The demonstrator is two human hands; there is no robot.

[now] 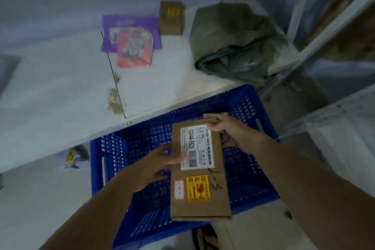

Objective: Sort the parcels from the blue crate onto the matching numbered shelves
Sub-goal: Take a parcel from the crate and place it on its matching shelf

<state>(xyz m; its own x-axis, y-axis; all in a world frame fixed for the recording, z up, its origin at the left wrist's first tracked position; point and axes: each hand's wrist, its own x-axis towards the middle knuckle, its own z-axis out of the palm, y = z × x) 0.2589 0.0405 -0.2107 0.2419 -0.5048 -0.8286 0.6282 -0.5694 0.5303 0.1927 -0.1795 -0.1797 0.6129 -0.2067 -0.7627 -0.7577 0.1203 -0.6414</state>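
Observation:
A flat brown cardboard parcel with a white shipping label, a yellow sticker and a handwritten mark hangs over the blue crate. My left hand grips its left edge with the thumb on the label. Its far end is held by my right hand. Another brown parcel lies partly hidden in the crate under my right hand. The crate stands on the floor below a white shelf.
On the white shelf lie a purple mailer with a pink mailer on top, a small brown box and a bulky grey-green bag. A shelf upright rises at the right. A yellow-blue packet sits lower left.

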